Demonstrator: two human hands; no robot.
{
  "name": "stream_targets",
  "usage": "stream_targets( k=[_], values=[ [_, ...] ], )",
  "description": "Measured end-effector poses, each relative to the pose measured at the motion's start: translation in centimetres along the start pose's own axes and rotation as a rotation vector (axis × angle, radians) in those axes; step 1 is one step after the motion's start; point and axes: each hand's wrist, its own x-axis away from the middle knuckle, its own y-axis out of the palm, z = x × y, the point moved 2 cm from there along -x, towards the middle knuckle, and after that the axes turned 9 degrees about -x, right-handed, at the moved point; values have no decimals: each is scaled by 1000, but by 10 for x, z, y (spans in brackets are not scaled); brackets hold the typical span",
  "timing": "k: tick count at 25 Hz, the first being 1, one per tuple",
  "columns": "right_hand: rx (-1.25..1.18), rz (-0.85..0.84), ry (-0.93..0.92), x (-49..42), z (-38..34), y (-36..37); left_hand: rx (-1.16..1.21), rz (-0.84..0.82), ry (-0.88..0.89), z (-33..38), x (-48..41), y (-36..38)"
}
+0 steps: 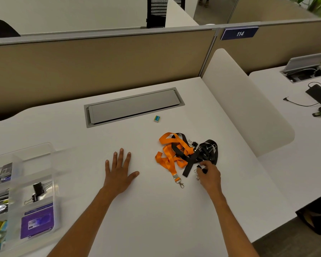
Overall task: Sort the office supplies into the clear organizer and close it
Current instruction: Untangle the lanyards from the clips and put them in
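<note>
Clear organizer [50,182], near left on the table [156,219], open, holding binder clips [36,191]. My left hand [120,173] flat, fingers spread. My right hand [209,176], fingers pinching a binder clip [202,169] beside tangled orange and black lanyards [182,154]. Beyond, a small eraser [157,118].

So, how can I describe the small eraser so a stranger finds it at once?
Find the grey hatch set in the desk. Just before its right end lies the eraser, alone, apart from the lanyards. Only it is a tiny block with a blue label.
</note>
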Motion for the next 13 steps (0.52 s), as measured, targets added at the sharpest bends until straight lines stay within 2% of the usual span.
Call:
stream_targets(
  k=[3,8,13],
  values=[
    [72,-7,-24,0,4,9,-1,9,1,0,0,1],
    [-29,8,68,-7,-1,10,2,8,6,-1,-1,1],
    [-34,27,72,-7,-2,13,28,8,12,0,1,-1]
  ],
)
